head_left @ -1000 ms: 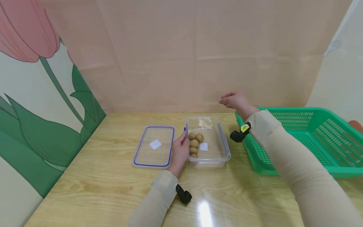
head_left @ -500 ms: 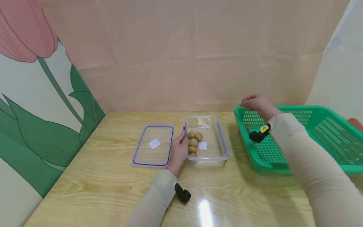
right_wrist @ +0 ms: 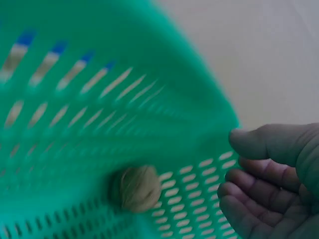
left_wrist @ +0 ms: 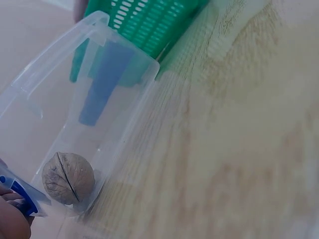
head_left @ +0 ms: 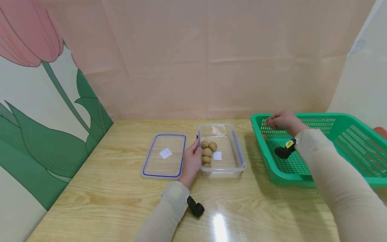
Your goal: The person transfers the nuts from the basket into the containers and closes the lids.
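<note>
My left hand grips the left wall of a clear plastic food container, fingers at its blue clip. Several walnuts lie in it along the left side, beside a white paper square; one walnut shows close up in the left wrist view. My right hand is over the left back corner of a green plastic basket, fingers loosely bent with nothing between them. Below and apart from its fingertips, a walnut sits in the basket's corner.
A clear lid with a blue seal lies flat on the wooden table, left of the container. Another white square shows on the lid. Behind the basket's right side a reddish-orange thing peeks out. A covered wall stands behind the table.
My right hand has moved right from beside the container, across the basket's rim, and down into its left back corner. The left hand stays on the container.
</note>
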A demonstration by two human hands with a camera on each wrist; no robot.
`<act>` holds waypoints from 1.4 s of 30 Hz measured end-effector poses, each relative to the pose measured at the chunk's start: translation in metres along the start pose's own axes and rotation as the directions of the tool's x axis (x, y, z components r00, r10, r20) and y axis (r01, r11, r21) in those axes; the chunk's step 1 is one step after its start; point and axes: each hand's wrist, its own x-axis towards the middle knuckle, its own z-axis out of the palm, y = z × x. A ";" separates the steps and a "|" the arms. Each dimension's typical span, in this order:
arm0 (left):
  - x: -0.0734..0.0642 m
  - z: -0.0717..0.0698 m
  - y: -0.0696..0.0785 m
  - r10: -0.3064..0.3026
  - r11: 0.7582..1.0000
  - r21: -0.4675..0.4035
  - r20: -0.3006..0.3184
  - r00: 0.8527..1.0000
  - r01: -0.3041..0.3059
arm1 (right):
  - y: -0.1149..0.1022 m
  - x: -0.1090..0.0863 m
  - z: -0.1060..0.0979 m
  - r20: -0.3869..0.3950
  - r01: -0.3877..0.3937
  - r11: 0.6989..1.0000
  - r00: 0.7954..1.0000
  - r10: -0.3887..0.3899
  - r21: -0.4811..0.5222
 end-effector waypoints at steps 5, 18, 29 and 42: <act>0.001 0.000 -0.002 -0.005 1.000 0.003 0.011 1.000 0.005 | 0.014 0.002 0.005 0.013 0.015 0.995 1.000 -0.014 -0.096; 0.000 -0.001 -0.002 -0.010 1.000 -0.001 0.003 1.000 0.010 | 0.036 0.014 0.017 0.160 0.145 0.963 0.981 -0.111 -0.226; -0.001 -0.002 0.001 0.033 0.999 0.005 0.000 0.999 -0.033 | 0.044 0.022 0.028 0.253 0.219 0.907 0.958 -0.131 -0.360; 0.001 -0.001 -0.001 0.003 1.000 -0.008 -0.003 1.000 -0.003 | 0.046 0.020 0.027 0.249 0.201 0.908 0.962 -0.113 -0.368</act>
